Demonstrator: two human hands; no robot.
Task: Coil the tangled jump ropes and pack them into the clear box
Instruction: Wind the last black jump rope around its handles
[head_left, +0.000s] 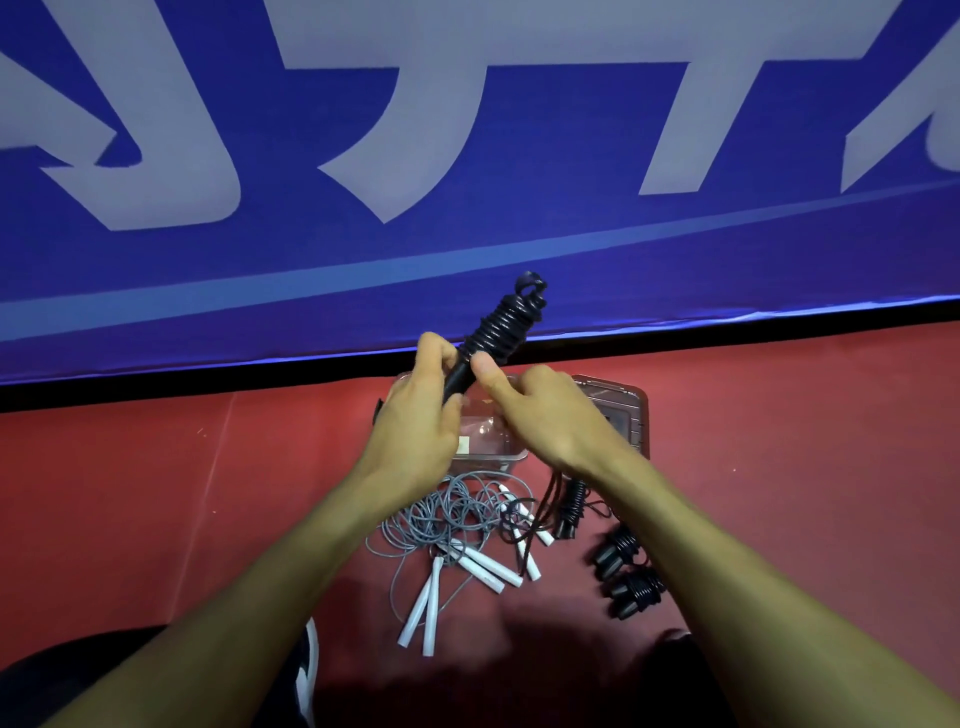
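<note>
Banner text: big pale letter strokes run across the blue banner (467, 249) at twelve o'clock, cropped by the top edge, so no word can be made out.
Box sticker: a small pale sticker (464, 445) sits on the clear box (493, 441) wall, its print too small to read.
Elsewhere: nothing readable.

Dim, soft focus, wide-angle bowing, foreground shadow
</note>
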